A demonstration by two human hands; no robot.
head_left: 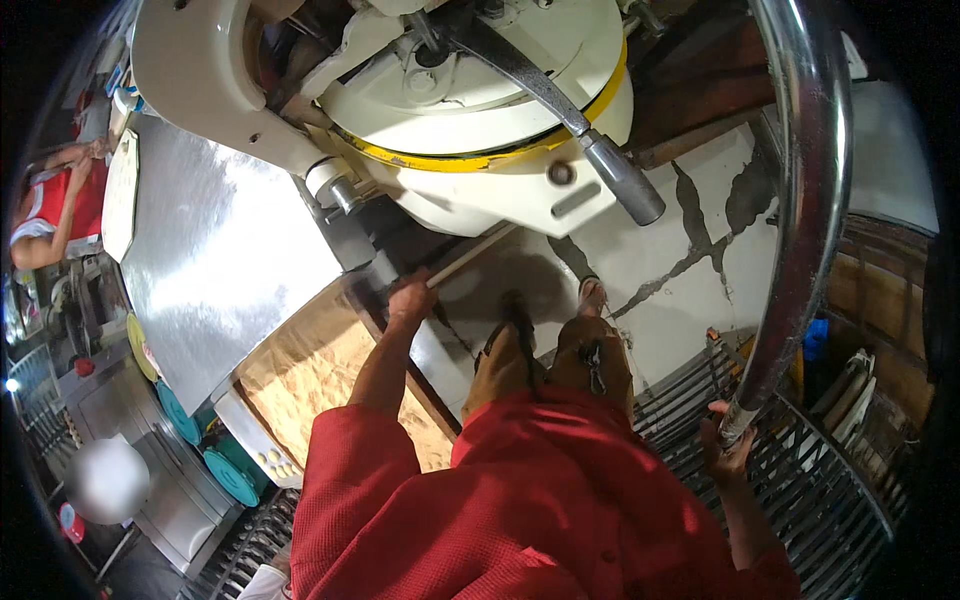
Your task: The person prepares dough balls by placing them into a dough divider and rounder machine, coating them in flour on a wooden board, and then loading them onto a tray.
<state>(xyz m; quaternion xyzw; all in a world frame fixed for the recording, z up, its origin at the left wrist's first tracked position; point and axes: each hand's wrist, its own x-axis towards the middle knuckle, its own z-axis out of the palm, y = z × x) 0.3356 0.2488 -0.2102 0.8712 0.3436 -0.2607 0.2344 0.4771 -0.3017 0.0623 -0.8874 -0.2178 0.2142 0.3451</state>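
Note:
My left hand is closed on a pale wooden rod below the cream machine with a yellow rim. Beside that hand are a steel work surface and a wooden tray of pale crumbly or powdery material. My right hand grips the lower end of a long, curved chrome bar at the right. A dark lever with a grey grip sticks out over the machine's face.
A co-worker in red is at the far left. Teal lids and steel equipment are at lower left. Slatted metal racks flank me at lower right. My feet stand on a cracked tiled floor.

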